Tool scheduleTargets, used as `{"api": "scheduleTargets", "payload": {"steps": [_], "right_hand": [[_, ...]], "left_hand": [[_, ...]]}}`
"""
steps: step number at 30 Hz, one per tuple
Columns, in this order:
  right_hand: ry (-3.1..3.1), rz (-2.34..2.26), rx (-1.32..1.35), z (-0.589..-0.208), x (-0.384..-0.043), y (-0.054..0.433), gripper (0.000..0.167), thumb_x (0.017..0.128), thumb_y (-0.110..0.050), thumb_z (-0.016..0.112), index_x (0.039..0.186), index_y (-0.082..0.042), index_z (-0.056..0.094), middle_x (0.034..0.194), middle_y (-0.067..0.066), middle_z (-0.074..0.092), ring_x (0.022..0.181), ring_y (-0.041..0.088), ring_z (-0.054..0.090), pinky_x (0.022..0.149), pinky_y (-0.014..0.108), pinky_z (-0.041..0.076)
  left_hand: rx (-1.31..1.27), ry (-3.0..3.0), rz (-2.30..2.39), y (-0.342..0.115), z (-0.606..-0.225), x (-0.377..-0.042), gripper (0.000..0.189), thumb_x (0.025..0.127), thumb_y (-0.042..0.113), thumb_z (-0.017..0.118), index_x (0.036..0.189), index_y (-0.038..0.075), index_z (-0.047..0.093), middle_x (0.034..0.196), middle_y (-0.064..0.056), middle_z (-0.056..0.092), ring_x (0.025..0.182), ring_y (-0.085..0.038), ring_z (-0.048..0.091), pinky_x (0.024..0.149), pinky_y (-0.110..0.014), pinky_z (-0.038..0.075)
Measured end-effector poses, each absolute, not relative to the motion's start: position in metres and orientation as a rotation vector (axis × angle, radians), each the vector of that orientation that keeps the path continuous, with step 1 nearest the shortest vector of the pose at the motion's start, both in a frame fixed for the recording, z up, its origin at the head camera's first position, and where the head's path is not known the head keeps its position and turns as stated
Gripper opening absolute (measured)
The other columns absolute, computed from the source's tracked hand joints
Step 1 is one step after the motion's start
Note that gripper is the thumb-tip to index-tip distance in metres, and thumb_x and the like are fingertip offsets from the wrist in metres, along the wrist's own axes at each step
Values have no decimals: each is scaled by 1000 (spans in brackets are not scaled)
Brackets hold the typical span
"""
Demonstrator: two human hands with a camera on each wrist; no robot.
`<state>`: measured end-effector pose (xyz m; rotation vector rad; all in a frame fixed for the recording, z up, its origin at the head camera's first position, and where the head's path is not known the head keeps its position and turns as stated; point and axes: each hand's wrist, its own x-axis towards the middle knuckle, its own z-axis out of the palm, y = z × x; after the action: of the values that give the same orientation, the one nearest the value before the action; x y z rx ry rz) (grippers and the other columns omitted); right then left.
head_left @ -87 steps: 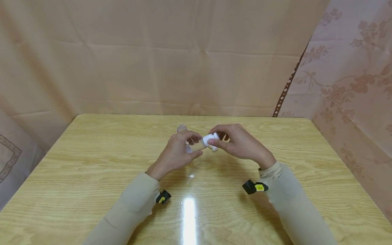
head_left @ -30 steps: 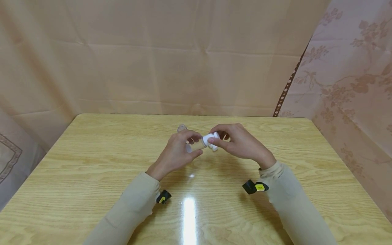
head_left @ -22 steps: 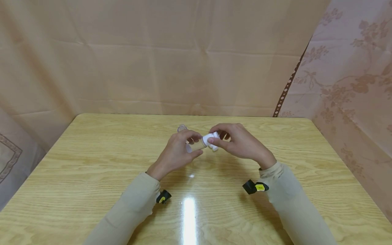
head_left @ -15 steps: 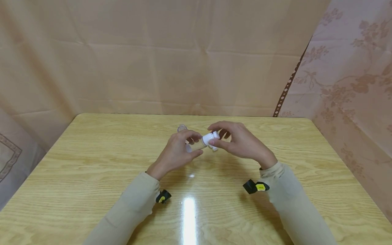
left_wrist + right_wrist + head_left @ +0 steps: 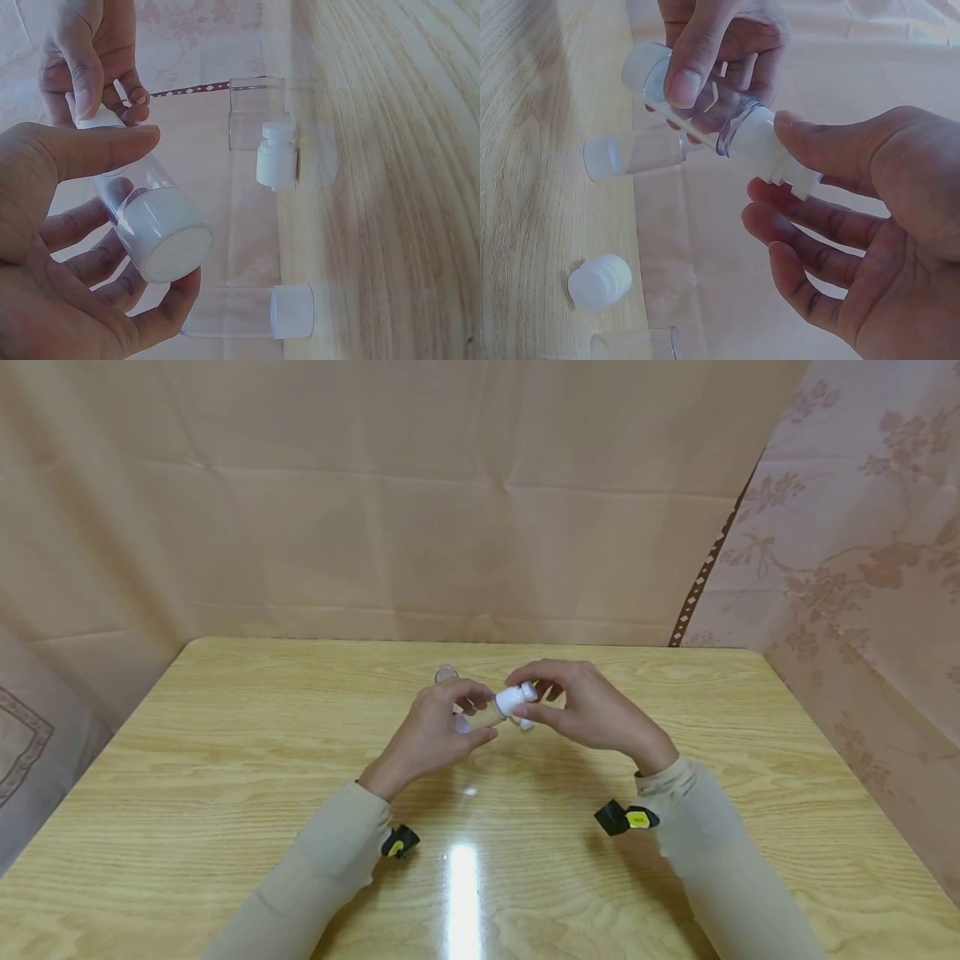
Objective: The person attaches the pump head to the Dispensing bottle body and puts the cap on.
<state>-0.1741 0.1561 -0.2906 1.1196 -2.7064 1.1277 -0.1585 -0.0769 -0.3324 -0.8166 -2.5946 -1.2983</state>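
Note:
Tilted above the table is a clear pump bottle (image 5: 705,109) with a white base. My left hand (image 5: 431,727) grips its clear body, fingers curled round it and thumb across the side. At the other end, a white pump head (image 5: 759,142) sits on the bottle's mouth; whether it is seated fully I cannot tell. My right hand (image 5: 592,706) pinches that pump head between thumb and forefinger, while its other fingers stay loosely bent in the right wrist view. The left wrist view shows the white base (image 5: 176,240) facing the camera.
A second white pump head (image 5: 277,159) stands on the wooden table (image 5: 285,735) beyond the hands. Near it is a clear cap (image 5: 255,112). Another clear bottle (image 5: 634,154) with a white base stands behind the left hand. A curtain (image 5: 450,527) hangs along the table's far edge.
My right thumb and fingers have shifted slightly round the pump head, the forefinger lifting and then moving a little left. The left hand and the bottle stay in place.

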Motion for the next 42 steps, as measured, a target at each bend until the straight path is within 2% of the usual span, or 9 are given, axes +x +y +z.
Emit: {"api": "scheduleTargets", "payload": {"steps": [7, 14, 24, 34, 42], "right_hand": [[-2721, 1106, 1115, -291, -174, 156, 28, 94, -15, 75, 120, -8, 70, 102, -2, 70, 89, 14, 62, 82, 40, 53], [-2741, 1111, 1104, -291, -174, 155, 26, 95, -16, 74, 120, -8, 70, 101, -2, 70, 89, 15, 61, 82, 42, 53], [-2746, 1106, 1085, -293, -176, 152, 23, 96, -17, 72, 117, -8, 71, 95, -3, 69, 85, 14, 61, 79, 38, 52], [-2732, 1113, 1048, -289, -178, 162, 40, 89, -17, 80, 126, -7, 68, 113, 2, 70, 93, 18, 64, 84, 47, 52], [-2779, 1055, 931, -288, -185, 176, 41, 90, -12, 79, 128, -5, 65, 119, 10, 69, 97, 28, 67, 84, 49, 52]], "left_hand": [[-818, -2593, -1285, -77, -331, -157, 35, 82, 8, 85, 113, 2, 71, 103, -13, 70, 96, -32, 66, 83, -40, 55], [-811, -2588, -1234, -77, -331, -157, 35, 82, 8, 86, 112, 2, 71, 101, -7, 70, 92, -22, 65, 82, -38, 55], [-799, -2579, -1174, -77, -328, -154, 37, 81, 7, 86, 113, 0, 70, 102, -10, 70, 94, -32, 66, 83, -40, 55], [-756, -2582, -1217, -77, -328, -156, 37, 80, 6, 87, 112, 0, 70, 103, -12, 70, 93, -31, 67, 83, -41, 56], [-690, -2560, -1281, -77, -329, -158, 38, 78, 5, 87, 111, -2, 70, 102, -15, 71, 92, -33, 68, 82, -42, 56]]}}
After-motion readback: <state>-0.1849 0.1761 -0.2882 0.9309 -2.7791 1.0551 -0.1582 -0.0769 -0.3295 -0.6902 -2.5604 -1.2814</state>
